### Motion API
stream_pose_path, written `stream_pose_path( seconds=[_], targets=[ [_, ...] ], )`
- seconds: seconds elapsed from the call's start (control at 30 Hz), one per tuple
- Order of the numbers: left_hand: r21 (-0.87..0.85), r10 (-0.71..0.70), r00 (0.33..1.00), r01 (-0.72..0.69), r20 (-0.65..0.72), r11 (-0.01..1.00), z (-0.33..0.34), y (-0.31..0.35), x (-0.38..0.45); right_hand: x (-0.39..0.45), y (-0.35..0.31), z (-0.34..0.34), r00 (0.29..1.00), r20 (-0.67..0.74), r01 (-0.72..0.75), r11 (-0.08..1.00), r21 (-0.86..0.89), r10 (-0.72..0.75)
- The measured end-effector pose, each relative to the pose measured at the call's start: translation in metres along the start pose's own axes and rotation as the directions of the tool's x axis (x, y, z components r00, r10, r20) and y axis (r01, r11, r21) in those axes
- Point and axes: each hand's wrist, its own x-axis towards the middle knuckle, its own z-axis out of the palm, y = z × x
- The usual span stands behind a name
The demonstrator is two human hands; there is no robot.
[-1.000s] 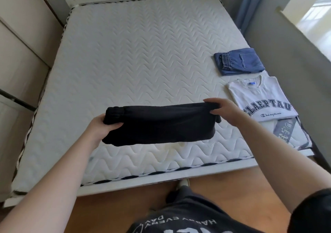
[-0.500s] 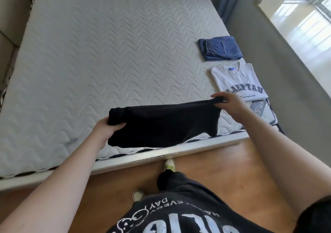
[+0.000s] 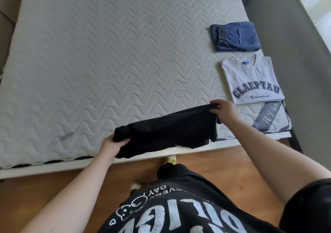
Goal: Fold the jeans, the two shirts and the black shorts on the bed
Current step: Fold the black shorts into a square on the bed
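both hands [image 3: 111, 145] hold black shorts [image 3: 166, 132] over bed [image 3: 107, 62].

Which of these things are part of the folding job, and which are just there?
Part of the job: black shorts held by left hand and right hand; folded jeans; grey shirt.
Just there: mattress, grey label, wooden floor.
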Motion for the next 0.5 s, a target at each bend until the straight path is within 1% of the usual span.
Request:
stream_pose_path(
  seconds=[0.1,0.2,0.33,0.4,0.5],
  targets=[
    [-0.034,-0.03,0.999,0.029,-0.012,0.999,-0.006,-0.006,0.008,0.029,-0.01,0.017,0.998,0.053,0.045,0.992,-0.117,-0.039],
    [-0.058,-0.081,0.996,0.079,-0.039,0.995,-0.018,-0.02,0.012,0.051,-0.025,0.04,0.993,0.106,0.068,0.98,-0.188,-0.049],
    [-0.068,-0.149,0.985,0.144,-0.089,0.987,-0.043,-0.044,0.027,0.072,-0.049,0.08,0.986,0.132,0.137,0.953,-0.269,-0.104],
    [-0.082,-0.171,0.979,0.162,-0.115,0.983,-0.059,-0.053,0.038,0.08,-0.063,0.101,0.98,0.147,0.179,0.92,-0.349,-0.135],
    [-0.066,-0.176,0.974,0.168,-0.145,0.984,-0.088,-0.067,0.062,0.094,-0.093,0.139,0.975,0.192,0.184,0.877,-0.444,-0.108]
  ],
)
